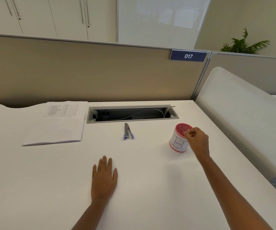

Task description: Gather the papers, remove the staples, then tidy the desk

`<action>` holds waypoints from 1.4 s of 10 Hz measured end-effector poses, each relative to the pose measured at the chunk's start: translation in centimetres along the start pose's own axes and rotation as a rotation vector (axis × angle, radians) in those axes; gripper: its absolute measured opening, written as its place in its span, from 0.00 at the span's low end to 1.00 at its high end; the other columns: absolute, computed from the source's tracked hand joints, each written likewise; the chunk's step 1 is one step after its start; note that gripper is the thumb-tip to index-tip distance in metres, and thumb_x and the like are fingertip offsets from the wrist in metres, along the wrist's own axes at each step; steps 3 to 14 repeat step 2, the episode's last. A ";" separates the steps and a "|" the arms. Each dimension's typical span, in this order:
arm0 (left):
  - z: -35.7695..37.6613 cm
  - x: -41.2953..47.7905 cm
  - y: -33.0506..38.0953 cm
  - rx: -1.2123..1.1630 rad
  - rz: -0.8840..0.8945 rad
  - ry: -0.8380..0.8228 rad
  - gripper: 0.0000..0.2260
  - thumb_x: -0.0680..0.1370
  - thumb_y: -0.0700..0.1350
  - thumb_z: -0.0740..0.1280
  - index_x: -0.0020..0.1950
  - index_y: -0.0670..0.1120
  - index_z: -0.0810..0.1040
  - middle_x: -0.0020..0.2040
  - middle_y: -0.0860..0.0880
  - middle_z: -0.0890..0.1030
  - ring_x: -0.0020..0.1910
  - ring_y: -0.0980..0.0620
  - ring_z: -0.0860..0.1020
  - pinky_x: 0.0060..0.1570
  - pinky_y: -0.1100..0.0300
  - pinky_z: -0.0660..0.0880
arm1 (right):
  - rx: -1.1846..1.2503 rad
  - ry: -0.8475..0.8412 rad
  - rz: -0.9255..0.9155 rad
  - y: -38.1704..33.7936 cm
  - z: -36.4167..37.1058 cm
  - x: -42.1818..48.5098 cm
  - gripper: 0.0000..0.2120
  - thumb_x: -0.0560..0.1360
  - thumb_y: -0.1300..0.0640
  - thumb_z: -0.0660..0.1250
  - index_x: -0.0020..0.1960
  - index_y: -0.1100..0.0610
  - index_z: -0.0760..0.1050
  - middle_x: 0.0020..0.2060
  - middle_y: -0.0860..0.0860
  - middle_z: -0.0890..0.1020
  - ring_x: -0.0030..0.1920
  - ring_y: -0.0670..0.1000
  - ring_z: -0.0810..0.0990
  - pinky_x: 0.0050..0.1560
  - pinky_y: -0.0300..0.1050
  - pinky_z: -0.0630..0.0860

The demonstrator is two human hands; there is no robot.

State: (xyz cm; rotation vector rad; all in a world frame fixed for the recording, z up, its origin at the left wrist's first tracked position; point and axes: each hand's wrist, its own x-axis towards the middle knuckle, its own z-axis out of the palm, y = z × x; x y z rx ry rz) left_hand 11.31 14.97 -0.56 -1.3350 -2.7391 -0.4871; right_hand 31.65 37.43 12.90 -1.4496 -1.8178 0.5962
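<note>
Two hands: left hand [104, 178] flat on desk [50, 180], fingers straight; right hand [196, 138] pinches fingertips together over red cup [178, 143], pinched item indiscernible.

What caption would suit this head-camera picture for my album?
Right hand pinched over a red cup, left hand flat on the desk, papers and a grey tool beyond.

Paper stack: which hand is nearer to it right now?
Left. The left hand lies flat, right of the paper stack and closer to the person; the right hand is farther right, at the red cup.
</note>
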 end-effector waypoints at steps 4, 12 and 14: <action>0.0 0.3 0.0 -0.001 0.023 -0.025 0.34 0.80 0.53 0.36 0.56 0.39 0.79 0.57 0.37 0.80 0.54 0.41 0.81 0.60 0.51 0.59 | 0.094 -0.180 -0.003 1.9 3.7 -7.0 0.05 0.71 0.66 0.66 0.37 0.60 0.74 0.34 0.56 0.78 0.36 0.54 0.75 0.40 0.43 0.70; 0.0 0.3 0.0 -0.001 0.023 -0.025 0.34 0.80 0.53 0.36 0.56 0.39 0.79 0.57 0.37 0.80 0.54 0.41 0.81 0.60 0.51 0.59 | 0.094 -0.180 -0.003 1.9 3.7 -7.0 0.05 0.71 0.66 0.66 0.37 0.60 0.74 0.34 0.56 0.78 0.36 0.54 0.75 0.40 0.43 0.70; 0.0 0.3 0.0 -0.001 0.023 -0.025 0.34 0.80 0.53 0.36 0.56 0.39 0.79 0.57 0.37 0.80 0.54 0.41 0.81 0.60 0.51 0.59 | 0.094 -0.180 -0.003 1.9 3.7 -7.0 0.05 0.71 0.66 0.66 0.37 0.60 0.74 0.34 0.56 0.78 0.36 0.54 0.75 0.40 0.43 0.70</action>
